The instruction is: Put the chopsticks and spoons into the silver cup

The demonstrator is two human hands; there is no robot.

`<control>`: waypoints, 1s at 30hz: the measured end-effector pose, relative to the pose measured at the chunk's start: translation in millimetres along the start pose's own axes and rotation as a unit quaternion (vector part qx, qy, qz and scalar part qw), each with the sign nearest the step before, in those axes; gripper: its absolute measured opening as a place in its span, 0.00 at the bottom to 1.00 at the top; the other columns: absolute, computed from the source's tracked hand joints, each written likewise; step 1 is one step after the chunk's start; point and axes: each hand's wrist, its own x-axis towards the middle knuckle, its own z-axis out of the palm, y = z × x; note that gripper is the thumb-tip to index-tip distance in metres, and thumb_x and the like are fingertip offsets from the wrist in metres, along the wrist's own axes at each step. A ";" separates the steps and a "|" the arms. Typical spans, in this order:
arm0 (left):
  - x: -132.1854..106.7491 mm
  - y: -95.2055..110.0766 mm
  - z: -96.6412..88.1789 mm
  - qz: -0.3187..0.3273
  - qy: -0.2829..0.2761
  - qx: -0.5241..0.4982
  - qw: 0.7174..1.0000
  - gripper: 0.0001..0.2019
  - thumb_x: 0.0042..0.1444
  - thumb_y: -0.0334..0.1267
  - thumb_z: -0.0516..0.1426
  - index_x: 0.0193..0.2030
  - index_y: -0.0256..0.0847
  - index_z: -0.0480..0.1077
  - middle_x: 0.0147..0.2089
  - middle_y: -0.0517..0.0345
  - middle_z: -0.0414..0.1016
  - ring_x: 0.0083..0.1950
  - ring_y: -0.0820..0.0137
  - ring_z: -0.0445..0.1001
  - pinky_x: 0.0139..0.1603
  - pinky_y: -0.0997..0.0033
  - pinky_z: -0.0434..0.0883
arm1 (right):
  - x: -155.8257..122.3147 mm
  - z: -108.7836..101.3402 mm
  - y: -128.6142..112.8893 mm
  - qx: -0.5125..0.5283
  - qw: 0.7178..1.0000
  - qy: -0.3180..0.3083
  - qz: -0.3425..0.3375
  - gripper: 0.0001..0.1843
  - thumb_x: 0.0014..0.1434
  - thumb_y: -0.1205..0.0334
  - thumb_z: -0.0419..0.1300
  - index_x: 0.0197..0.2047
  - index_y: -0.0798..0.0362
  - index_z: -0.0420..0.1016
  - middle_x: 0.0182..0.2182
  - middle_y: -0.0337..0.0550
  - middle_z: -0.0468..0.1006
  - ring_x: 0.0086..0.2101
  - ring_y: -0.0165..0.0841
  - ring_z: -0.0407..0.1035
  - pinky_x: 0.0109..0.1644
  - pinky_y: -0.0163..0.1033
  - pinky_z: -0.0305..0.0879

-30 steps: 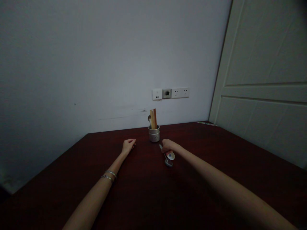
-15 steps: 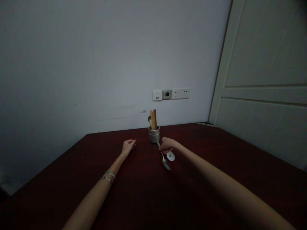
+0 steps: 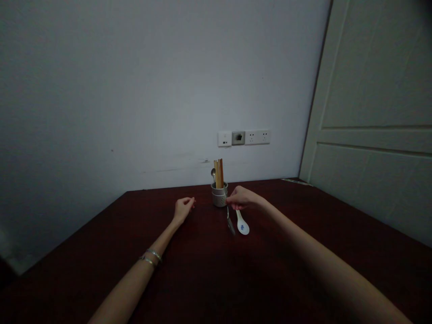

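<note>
My right hand (image 3: 241, 198) pinches the handle of a metal spoon (image 3: 231, 226), whose bowl hangs down toward me, slightly blurred. Beside that spoon, a white soup spoon (image 3: 242, 227) with a small blue mark lies on the dark red table (image 3: 189, 265), its handle end partly hidden by my right hand. Just left of the pinching fingers stands a metal cutlery holder (image 3: 219, 198) with holes in its side. Several wooden chopsticks (image 3: 218, 173) and another metal spoon (image 3: 213, 172) stick up out of it. On the table to the holder's left rests my left hand (image 3: 184, 209), fingers curled together and holding nothing.
A pale wall (image 3: 168, 112) rises behind the table's back edge, with a row of sockets (image 3: 257, 137) above the holder. A panelled white door (image 3: 371, 166) borders the table on the right. Something flat (image 3: 297, 182) lies at the back right corner.
My right hand has lifted the metal spoon and turned it more upright, shifting slightly up and right. More of the white soup spoon now shows. My left hand keeps its place; the view has tilted slightly.
</note>
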 end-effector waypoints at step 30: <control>-65.0 94.6 17.3 0.232 -0.086 0.227 0.942 0.10 0.52 0.38 0.51 0.30 0.40 0.73 0.29 0.54 0.73 0.29 0.71 0.68 0.32 0.73 0.62 | 11.8 3.9 37.1 0.390 0.915 0.104 0.022 0.10 0.54 0.64 0.55 0.25 0.59 0.67 0.12 0.33 0.66 0.11 0.18 0.56 0.12 0.21 0.53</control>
